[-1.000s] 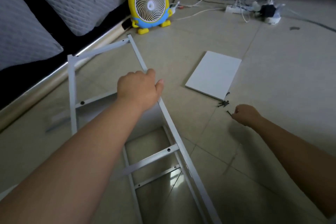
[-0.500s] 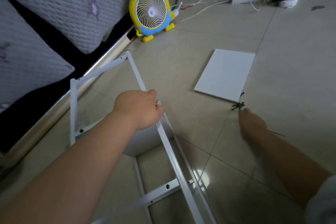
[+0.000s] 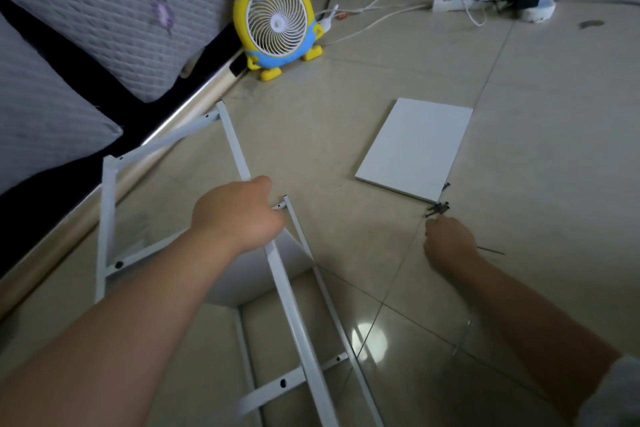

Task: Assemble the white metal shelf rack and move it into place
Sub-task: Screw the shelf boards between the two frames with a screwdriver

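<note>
The white metal rack (image 3: 293, 317) lies on its side on the tiled floor (image 3: 540, 156), beside the bed edge, partly built: 2 long uprights joined by cross bars with open screw holes. The left hand (image 3: 239, 215) is wrapped around the upper upright, probably to steady the frame and keep its holes lined up for fastening. A white panel (image 3: 242, 284) sits inside the frame, mostly hidden behind that forearm.

The right hand (image 3: 446, 243) is down on the floor just short of a small heap of dark screws (image 3: 438, 210), likely to fetch 1. Its fingers curl underneath, so I cannot tell whether they pinch anything. A thin dark rod (image 3: 491, 251) pokes out from under it; gripped or merely lying there is unclear.

A loose white shelf board (image 3: 415, 149) lies flat beside the screws, within easy reach. Farther off stand a yellow cartoon fan (image 3: 275, 21) and a power strip (image 3: 446, 3) with tangled cables. The rack's lower end is cut off by the picture edge.
</note>
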A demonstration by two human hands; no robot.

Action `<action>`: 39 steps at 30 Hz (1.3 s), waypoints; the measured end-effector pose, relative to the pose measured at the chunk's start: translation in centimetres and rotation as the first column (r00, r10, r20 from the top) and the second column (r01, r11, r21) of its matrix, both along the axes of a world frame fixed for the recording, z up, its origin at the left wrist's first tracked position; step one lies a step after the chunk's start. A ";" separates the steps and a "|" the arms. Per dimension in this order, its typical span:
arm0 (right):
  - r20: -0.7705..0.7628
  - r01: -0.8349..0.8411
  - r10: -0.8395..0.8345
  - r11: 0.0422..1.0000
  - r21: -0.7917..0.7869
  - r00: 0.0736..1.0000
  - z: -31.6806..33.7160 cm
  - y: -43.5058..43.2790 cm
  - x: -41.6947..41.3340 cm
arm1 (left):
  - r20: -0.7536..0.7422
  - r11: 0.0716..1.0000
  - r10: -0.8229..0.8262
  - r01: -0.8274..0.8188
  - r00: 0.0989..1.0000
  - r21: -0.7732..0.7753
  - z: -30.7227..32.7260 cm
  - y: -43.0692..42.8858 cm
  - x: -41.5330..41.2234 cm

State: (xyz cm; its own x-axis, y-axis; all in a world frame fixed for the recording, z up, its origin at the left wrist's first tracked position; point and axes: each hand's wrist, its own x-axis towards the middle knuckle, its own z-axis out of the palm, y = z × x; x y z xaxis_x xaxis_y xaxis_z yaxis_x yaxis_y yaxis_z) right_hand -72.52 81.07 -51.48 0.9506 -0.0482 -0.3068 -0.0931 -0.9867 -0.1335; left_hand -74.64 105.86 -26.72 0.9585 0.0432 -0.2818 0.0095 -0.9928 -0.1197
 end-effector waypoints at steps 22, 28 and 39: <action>-0.066 -0.519 0.537 0.835 0.182 0.841 -1.6 0.0 -5.9 | 0.033 0.998 0.060 -0.060 0.998 -0.018 -0.2 0.0 0.9; 0.139 -0.138 0.123 0.985 0.104 0.983 1.7 2.7 4.5 | 0.017 0.999 0.044 -0.044 0.999 0.000 -0.3 0.0 0.7; -0.092 0.012 -0.014 1.000 -0.020 0.996 -1.2 -0.8 10.3 | -0.067 0.995 0.098 -0.100 0.993 -0.028 0.1 -0.3 1.2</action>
State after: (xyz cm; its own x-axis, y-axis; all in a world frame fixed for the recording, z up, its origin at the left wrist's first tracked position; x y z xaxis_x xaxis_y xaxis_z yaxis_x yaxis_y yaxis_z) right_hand -62.21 80.29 -52.70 0.9175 -0.0676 -0.3920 -0.1172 -0.9876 -0.1041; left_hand -73.43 105.57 -26.62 0.9294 0.1274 -0.3465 0.1013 -0.9906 -0.0924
